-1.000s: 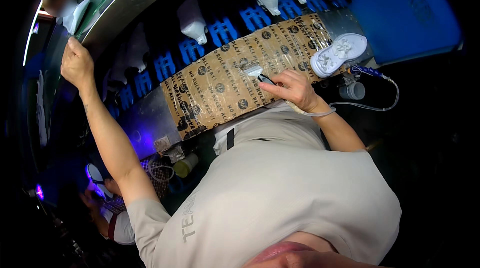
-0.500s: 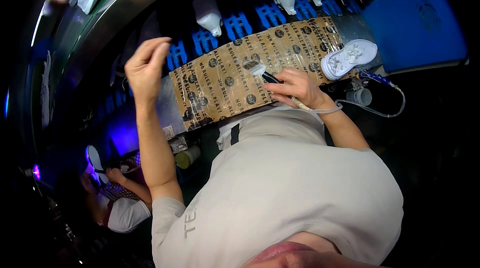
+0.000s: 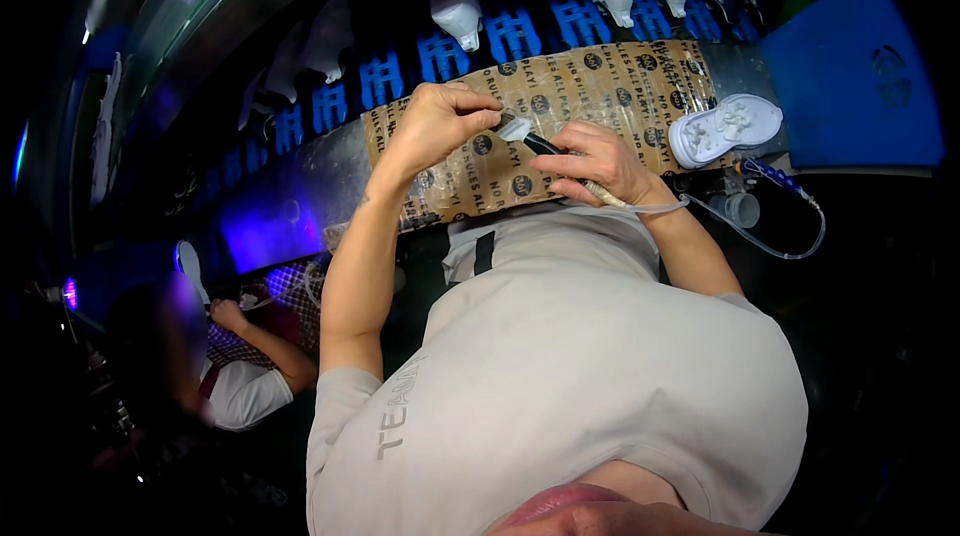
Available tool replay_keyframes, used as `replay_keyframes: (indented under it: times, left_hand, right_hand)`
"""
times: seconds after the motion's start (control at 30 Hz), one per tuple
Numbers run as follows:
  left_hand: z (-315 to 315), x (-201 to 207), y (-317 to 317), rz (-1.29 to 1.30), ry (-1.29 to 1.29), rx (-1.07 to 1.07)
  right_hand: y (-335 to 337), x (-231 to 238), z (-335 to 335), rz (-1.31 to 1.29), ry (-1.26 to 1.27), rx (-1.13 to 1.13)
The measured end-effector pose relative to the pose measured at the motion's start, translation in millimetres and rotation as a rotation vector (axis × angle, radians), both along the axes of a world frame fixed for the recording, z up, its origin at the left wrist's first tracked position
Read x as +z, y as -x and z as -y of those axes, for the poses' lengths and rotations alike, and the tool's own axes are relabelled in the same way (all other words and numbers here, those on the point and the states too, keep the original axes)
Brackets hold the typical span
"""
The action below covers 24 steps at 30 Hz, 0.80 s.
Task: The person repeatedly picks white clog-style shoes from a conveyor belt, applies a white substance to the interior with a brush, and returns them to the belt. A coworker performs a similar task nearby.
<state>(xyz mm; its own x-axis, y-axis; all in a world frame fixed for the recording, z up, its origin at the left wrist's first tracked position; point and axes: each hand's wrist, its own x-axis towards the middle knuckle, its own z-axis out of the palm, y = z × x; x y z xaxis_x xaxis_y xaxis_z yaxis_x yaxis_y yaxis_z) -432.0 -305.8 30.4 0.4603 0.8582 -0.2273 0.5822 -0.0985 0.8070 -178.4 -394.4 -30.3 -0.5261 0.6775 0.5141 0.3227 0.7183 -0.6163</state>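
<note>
My right hand [image 3: 600, 164] is closed around the dark handle of a flat brush [image 3: 518, 130], and a clear tube runs from the handle's rear past my wrist. The brush is held over a printed brown cardboard sheet [image 3: 560, 86]. My left hand [image 3: 440, 128] has thumb and fingers pinched together right at the bristle tips. Whether it grips the bristles or something tiny is hidden. To the right of my right hand lies a white shoe sole [image 3: 700, 141], with crumpled white pieces [image 3: 735, 122] on it.
Blue holders [image 3: 514, 34] line the far side, with white shoe forms [image 3: 455, 11] above them. A blue panel [image 3: 850, 76] stands at right. Below the sole are a clear cup [image 3: 740, 209] and a looped tube [image 3: 790, 254]. At left, another person's hand [image 3: 228, 314] is beside a sole.
My left hand has come down and rightward from its raised place to the brush's bristles. My right hand keeps hold of the brush. The whole view has shifted slightly.
</note>
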Motion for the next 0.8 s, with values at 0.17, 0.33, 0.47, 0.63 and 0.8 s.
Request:
replay_keyframes:
  times: [0.17,0.33,0.47,0.63,0.8]
  left_hand:
    - [-2.3,-5.1,2.1,-0.07,0.009,-0.07]
    - [-1.1,-15.8,9.3,-0.138,-0.094,-0.152]
    - [2.1,-17.7,14.1,-0.097,-0.007,-0.071]
    - [-3.5,-39.2,33.2,-0.016,-0.103,0.088]
    - [-7.9,-49.9,69.4,0.051,0.027,0.291]
  right_hand:
    - [2.6,-2.5,-4.9,0.025,-0.014,0.028]
    - [5.8,-8.2,-5.4,0.016,-0.016,0.034]
    - [9.6,-10.2,-6.1,-0.003,-0.013,0.014]
    - [7.9,-15.0,-7.9,-0.026,-0.006,-0.012]
    - [-1.3,-16.7,-8.7,-0.026,0.016,-0.027]
